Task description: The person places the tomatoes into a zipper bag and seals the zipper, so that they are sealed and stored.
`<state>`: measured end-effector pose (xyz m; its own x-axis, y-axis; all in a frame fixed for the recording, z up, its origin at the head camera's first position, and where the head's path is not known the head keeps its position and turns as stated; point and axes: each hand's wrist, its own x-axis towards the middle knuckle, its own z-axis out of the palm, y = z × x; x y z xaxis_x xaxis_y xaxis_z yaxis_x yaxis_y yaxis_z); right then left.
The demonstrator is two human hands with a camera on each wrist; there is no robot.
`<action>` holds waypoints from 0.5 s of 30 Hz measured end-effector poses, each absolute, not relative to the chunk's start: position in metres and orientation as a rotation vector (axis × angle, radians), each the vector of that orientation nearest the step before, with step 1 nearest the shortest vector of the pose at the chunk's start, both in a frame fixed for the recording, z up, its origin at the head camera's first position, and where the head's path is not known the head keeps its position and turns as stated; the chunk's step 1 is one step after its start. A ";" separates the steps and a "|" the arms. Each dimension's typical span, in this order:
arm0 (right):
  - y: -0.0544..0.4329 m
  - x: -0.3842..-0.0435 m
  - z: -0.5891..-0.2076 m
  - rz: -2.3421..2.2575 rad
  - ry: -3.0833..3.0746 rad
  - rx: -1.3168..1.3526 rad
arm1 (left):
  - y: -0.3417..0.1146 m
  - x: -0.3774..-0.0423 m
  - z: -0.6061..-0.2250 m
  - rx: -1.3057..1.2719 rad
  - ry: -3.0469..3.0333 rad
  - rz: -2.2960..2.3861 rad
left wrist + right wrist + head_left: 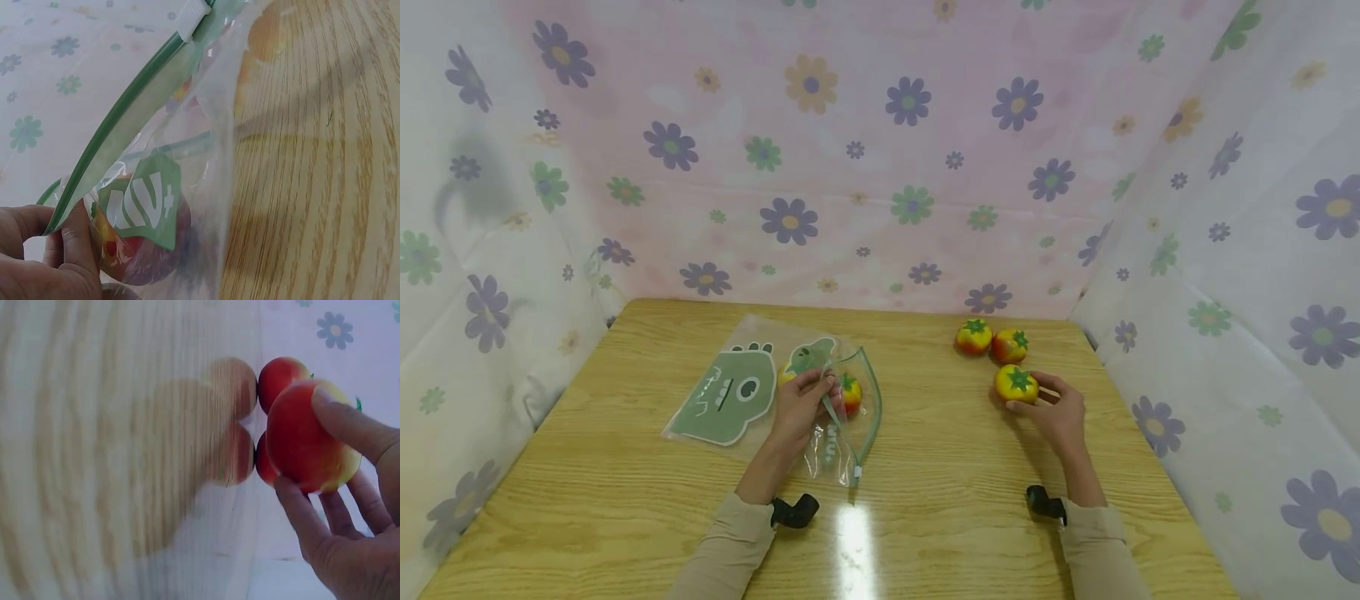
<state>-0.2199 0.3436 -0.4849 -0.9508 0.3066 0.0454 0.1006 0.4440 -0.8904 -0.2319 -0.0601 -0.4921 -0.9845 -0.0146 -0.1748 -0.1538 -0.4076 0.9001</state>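
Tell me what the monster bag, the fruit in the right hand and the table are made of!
Monster bag: probably clear, shiny plastic; it creases and another fruit shows through.
Fruit in the right hand: maybe plastic, from its smooth, slightly shiny skin, but I can't be sure.
Table: wood or wood-look, with grain lines and a glossy glare.

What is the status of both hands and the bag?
Left fingers pinch bag edge; right fingers hold tomato. Bag contains another tomato. Two tomatoes farther back, seemingly not blocking.
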 end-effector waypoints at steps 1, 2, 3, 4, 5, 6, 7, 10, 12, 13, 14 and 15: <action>0.342 -0.220 -0.486 1.532 -2.486 -0.325 | -0.060 -0.232 -0.492 -0.237 1.659 2.561; 0.341 -0.220 -0.486 1.547 -2.482 -0.289 | -0.060 -0.232 -0.492 -0.236 1.660 2.564; 0.340 -0.220 -0.487 1.563 -2.476 -0.255 | -0.060 -0.233 -0.492 -0.233 1.663 2.565; 0.338 -0.220 -0.488 1.580 -2.471 -0.226 | -0.060 -0.233 -0.492 -0.232 1.662 2.568; 0.337 -0.220 -0.488 1.600 -2.462 -0.200 | -0.060 -0.233 -0.493 -0.229 1.660 2.570; 0.336 -0.220 -0.489 1.620 -2.454 -0.177 | -0.060 -0.233 -0.493 -0.227 1.661 2.571; 0.335 -0.220 -0.490 1.629 -2.452 -0.162 | -0.060 -0.234 -0.493 -0.225 1.663 2.572; 0.332 -0.221 -0.492 1.655 -2.456 -0.133 | -0.060 -0.234 -0.494 -0.224 1.668 2.568; 0.330 -0.221 -0.493 1.673 -2.462 -0.112 | -0.061 -0.233 -0.494 -0.226 1.668 2.565; 0.329 -0.222 -0.493 1.679 -2.466 -0.099 | -0.061 -0.233 -0.493 -0.226 1.668 2.565; 0.328 -0.222 -0.493 1.686 -2.469 -0.085 | -0.061 -0.233 -0.493 -0.226 1.664 2.566; 0.326 -0.222 -0.493 1.687 -2.471 -0.072 | -0.061 -0.233 -0.493 -0.224 1.664 2.566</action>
